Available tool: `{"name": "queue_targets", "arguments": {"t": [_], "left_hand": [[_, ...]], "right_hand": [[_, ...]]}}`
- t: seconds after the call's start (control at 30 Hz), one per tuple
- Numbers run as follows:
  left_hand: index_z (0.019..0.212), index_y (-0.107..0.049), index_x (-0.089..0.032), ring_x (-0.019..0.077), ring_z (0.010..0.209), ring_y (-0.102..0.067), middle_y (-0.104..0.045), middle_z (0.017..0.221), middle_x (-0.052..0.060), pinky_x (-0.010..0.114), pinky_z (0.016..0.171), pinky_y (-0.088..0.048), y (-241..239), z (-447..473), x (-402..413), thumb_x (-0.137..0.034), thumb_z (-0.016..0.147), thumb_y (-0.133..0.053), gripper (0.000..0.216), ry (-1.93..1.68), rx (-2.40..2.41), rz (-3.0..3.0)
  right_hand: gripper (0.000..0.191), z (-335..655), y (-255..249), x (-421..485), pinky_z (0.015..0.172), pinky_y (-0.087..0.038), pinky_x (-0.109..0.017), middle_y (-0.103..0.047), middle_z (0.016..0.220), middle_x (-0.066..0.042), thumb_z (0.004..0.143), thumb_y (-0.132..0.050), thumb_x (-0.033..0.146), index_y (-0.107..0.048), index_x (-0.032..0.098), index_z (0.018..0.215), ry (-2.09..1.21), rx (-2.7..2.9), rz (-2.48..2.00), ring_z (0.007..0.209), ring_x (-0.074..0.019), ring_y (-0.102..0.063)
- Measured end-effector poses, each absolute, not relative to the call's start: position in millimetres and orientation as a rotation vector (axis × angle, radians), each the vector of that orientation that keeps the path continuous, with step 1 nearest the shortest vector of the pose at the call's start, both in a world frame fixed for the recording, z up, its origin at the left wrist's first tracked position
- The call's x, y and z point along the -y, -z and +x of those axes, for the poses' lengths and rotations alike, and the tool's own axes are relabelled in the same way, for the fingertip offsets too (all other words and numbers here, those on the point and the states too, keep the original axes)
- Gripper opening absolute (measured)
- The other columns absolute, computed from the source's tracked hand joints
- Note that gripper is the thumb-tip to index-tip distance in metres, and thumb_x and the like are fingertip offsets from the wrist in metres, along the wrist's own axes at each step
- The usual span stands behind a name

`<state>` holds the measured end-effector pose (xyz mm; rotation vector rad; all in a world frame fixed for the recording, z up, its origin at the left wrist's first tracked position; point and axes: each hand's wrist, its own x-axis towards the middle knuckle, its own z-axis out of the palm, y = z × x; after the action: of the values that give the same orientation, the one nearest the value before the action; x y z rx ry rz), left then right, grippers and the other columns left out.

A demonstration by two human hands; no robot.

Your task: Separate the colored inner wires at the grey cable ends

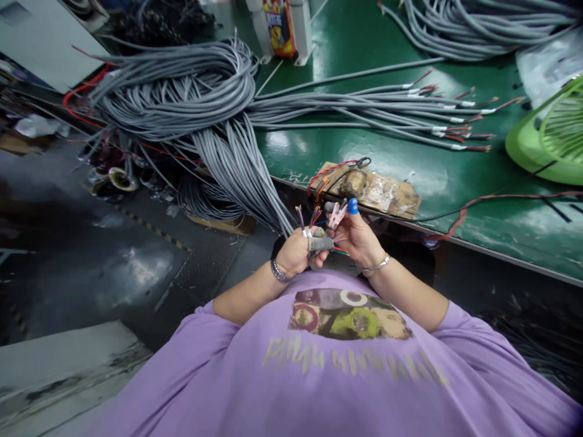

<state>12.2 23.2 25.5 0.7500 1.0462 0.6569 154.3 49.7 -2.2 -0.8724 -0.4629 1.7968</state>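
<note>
While the left hand (294,252) clenches a grey cable (320,243) (wires (300,216) fanned), the right hand (361,238) pinches a pink clip (337,213).

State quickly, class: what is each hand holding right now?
Left hand: shut on a bunch of coloured wires.
Right hand: shut on a small pink clip.

Between the left hand (294,252) and right hand (357,238), the cable end (319,243) gripped in the left and the pink clip (337,213) pinched in the right fill the gap.

Ahead of the right hand, a taped cardboard block (378,191) on the table edge bars a straight reach. Beyond it the green table (410,164) lies bare.

Ahead-left of the left hand, a hanging gray cable bundle (237,164) obstructs. Further left, the floor (113,261) is open.

Far right stands a green fan (553,130).
</note>
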Motion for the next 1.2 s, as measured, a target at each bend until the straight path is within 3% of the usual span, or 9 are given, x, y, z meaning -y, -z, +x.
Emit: {"name": "queue_targets", "arguments": {"t": [0.27,0.47,0.63,0.83,0.97,1.2], "left_hand": [[0.064,-0.052,-0.017,0.0077,0.031,-0.046,-0.058,0.046,-0.002,0.019,0.031,-0.033,-28,9,-22,-0.043,0.055,-0.082,0.041,-0.710,-1.026,0.755],[0.063,-0.051,-0.018,0.0082,0.032,-0.047,-0.056,0.045,-0.003,0.019,0.032,-0.034,-32,12,-21,-0.045,0.053,-0.083,0.043,-0.678,-1.047,0.765],[0.062,-0.054,-0.017,0.0079,0.033,-0.048,-0.058,0.047,-0.002,0.020,0.034,-0.037,-36,9,-13,-0.044,0.055,-0.083,0.040,-0.670,-1.055,0.813],[0.063,-0.054,-0.017,0.0087,0.035,-0.050,-0.059,0.048,-0.002,0.020,0.035,-0.040,-34,13,-7,-0.046,0.055,-0.084,0.042,-0.824,-1.094,0.790],[0.065,-0.053,-0.018,0.0085,0.036,-0.050,-0.059,0.049,-0.002,0.020,0.036,-0.040,-34,18,-11,-0.049,0.057,-0.083,0.044,-0.857,-1.101,0.777],[0.069,-0.051,-0.018,0.0073,0.039,-0.050,-0.056,0.049,-0.005,0.016,0.035,-0.035,-42,11,-16,-0.036,0.055,-0.082,0.038,-0.994,-1.088,0.694]], "right_hand": [[0.067,161,-5,-43,0.060,-0.048,-0.029,-0.066,0.075,-0.003,0.069,-0.058,0.086,-0.066,0.021,0.083,-1.920,0.455,-0.851,0.063,-0.0149,-0.056],[0.069,168,-2,-42,0.057,-0.046,-0.027,-0.065,0.074,-0.004,0.074,-0.052,0.086,-0.069,0.021,0.086,-1.889,0.588,-0.843,0.061,-0.0138,-0.054],[0.060,168,-3,-43,0.055,-0.044,-0.026,-0.065,0.074,-0.003,0.074,-0.058,0.081,-0.063,0.021,0.077,-1.883,0.560,-0.862,0.060,-0.0128,-0.051],[0.040,167,-2,-42,0.055,-0.041,-0.024,-0.062,0.072,0.001,0.069,-0.080,0.055,-0.067,0.020,0.082,-1.847,0.532,-0.838,0.058,-0.0091,-0.046],[0.044,167,3,-41,0.056,-0.040,-0.026,-0.062,0.073,0.000,0.072,-0.075,0.062,-0.066,0.020,0.081,-1.750,0.597,-0.890,0.059,-0.0104,-0.047],[0.051,169,10,-35,0.056,-0.041,-0.026,-0.064,0.074,-0.001,0.071,-0.071,0.071,-0.065,0.021,0.080,-1.554,0.748,-0.984,0.060,-0.0108,-0.049]]}}
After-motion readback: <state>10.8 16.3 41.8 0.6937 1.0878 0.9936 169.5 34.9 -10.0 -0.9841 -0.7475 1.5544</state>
